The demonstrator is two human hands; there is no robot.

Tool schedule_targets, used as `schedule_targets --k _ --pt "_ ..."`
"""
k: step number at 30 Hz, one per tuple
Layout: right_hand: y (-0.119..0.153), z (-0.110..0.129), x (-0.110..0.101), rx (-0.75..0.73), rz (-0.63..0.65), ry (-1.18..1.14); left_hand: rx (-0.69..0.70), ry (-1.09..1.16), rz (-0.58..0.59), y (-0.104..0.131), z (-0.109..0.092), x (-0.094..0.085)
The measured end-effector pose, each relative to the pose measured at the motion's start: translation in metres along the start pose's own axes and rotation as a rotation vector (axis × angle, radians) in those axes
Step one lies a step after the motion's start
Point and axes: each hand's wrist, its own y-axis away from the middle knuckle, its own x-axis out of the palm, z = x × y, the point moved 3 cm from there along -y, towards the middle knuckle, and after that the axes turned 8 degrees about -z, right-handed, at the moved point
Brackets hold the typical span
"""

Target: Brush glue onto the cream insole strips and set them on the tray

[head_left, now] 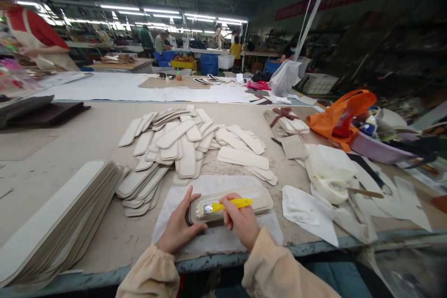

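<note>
A short stack of oblong pieces (262, 198) lies on a white sheet (223, 241) near the table's front edge. My left hand (181, 223) is against the stack's left end, thumb and fingers spread around the corner. In my right hand (240, 219) is a yellow brush (232, 204), gripped by its handle. Its bristles point left and rest on the top piece, close to my left hand. Beyond the sheet, many loose white oblong pieces (186, 156) lie in an overlapping heap.
At the left is a long stack of larger strips (59, 214). To the right stand a whitish container (331, 177) with a stick, crumpled white cloth (303, 207), an orange bag (340, 118) and a purple basin (379, 148). A person in red (38, 32) stands far left.
</note>
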Motion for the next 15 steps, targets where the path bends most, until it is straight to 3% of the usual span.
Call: schedule_targets --k 3,6,15 --pt "-0.001 -0.005 0.004 -0.011 0.017 0.071 -0.007 -0.013 0.004 0.000 0.001 0.000" --pt "0.000 -0.005 -0.007 -0.033 0.005 0.136 0.002 -0.031 -0.002 0.001 -0.001 -0.001" --pt "-0.002 0.004 -0.080 -0.095 -0.144 0.287 0.003 -0.106 -0.021 -0.002 -0.006 -0.003"
